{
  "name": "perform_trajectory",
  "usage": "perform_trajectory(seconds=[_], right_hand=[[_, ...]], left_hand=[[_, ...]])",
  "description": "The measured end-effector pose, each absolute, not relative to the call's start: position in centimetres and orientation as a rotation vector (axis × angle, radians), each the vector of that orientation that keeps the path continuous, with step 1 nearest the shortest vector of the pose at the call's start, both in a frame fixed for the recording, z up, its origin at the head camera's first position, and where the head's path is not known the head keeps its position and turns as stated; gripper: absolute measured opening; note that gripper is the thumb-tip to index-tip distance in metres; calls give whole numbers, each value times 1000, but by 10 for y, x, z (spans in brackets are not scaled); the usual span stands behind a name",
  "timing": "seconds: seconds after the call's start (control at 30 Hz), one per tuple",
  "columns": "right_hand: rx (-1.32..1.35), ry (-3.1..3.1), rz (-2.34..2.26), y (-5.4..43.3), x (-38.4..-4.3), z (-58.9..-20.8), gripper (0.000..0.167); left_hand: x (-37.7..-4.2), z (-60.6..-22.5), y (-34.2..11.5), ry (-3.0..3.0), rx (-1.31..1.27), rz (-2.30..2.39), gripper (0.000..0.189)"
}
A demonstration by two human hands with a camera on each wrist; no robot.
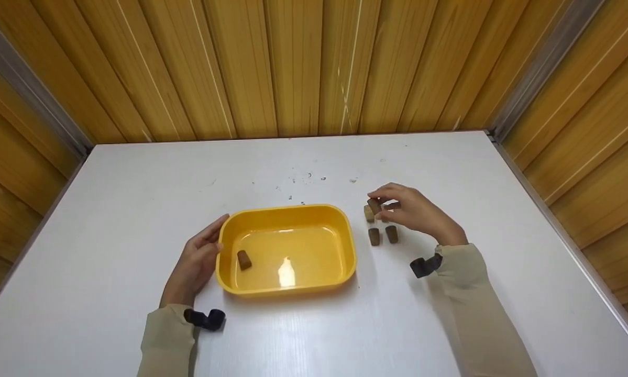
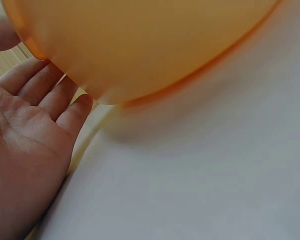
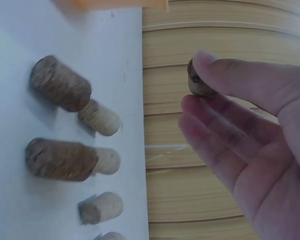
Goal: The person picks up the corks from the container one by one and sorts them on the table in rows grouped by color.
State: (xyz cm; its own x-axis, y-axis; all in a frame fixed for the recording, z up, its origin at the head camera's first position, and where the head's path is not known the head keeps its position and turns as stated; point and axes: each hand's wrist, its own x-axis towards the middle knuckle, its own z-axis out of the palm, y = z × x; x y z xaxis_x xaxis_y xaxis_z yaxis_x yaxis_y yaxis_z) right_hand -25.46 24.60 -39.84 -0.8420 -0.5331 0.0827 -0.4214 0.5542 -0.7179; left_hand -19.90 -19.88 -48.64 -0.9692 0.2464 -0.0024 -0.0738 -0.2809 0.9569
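Pinched between the thumb and fingertips of my right hand point(image 1: 413, 212) is a dark brown cork point(image 3: 201, 82), raised off the table beside the other corks. Below it in the head view stand two dark corks point(image 1: 374, 236), while a lighter cork point(image 1: 369, 213) shows just left of the fingers and others are partly hidden by the hand. My left hand point(image 1: 198, 256) rests against the left end of a yellow plastic tub point(image 1: 287, 289), its extended fingers point(image 2: 37, 87) along the outer wall and its thumb at the rim. Inside the tub, one brown cork point(image 1: 244, 259) lies near the left end.
The white table point(image 1: 303, 340) carries dark specks behind the tub. Yellow wood-patterned panels point(image 1: 293, 68) rise at the back and both sides. Several pale corks point(image 3: 102, 207) stand behind the dark ones in the right wrist view. Each wrist wears a black camera point(image 1: 206, 319).
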Motion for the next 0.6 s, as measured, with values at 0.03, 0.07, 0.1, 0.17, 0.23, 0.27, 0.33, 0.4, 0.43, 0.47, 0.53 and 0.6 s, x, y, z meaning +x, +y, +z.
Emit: perform_trajectory(seconds=[0.03, 0.07, 0.1, 0.17, 0.23, 0.27, 0.33, 0.4, 0.43, 0.47, 0.53, 0.6], right_hand=[[-806, 2643, -1170, 249, -254, -400, 43], [-798, 2649, -1177, 251, -253, -402, 43], [-799, 2664, -1174, 254, -252, -404, 43], [-796, 2702, -1157, 258, -250, -407, 43], [-786, 2733, -1141, 263, -248, -411, 44], [-778, 2749, -1128, 265, -247, -413, 44], [-752, 2764, -1121, 269, -245, -416, 44], [-723, 2766, -1124, 273, -243, -420, 45], [-710, 2766, -1123, 275, -243, -422, 45], [-704, 2768, -1122, 277, -242, -423, 45], [-696, 2770, -1126, 281, -241, -427, 46], [-706, 2767, -1149, 286, -240, -430, 46]], left_hand=[[-199, -487, -199, 1747, 218, 2355, 62], [-200, -487, -199, 1747, 222, 2355, 62], [-200, -487, -198, 1748, 228, 2352, 62], [-200, -487, -198, 1763, 247, 2337, 62], [-200, -487, -198, 1772, 260, 2331, 62], [-200, -486, -198, 1778, 265, 2327, 62], [-199, -486, -198, 1782, 262, 2326, 62], [-199, -485, -198, 1779, 258, 2331, 62], [-198, -485, -198, 1781, 254, 2332, 62], [-198, -485, -198, 1779, 250, 2334, 62], [-198, -484, -198, 1777, 240, 2338, 62], [-198, -485, -199, 1773, 236, 2340, 62]])
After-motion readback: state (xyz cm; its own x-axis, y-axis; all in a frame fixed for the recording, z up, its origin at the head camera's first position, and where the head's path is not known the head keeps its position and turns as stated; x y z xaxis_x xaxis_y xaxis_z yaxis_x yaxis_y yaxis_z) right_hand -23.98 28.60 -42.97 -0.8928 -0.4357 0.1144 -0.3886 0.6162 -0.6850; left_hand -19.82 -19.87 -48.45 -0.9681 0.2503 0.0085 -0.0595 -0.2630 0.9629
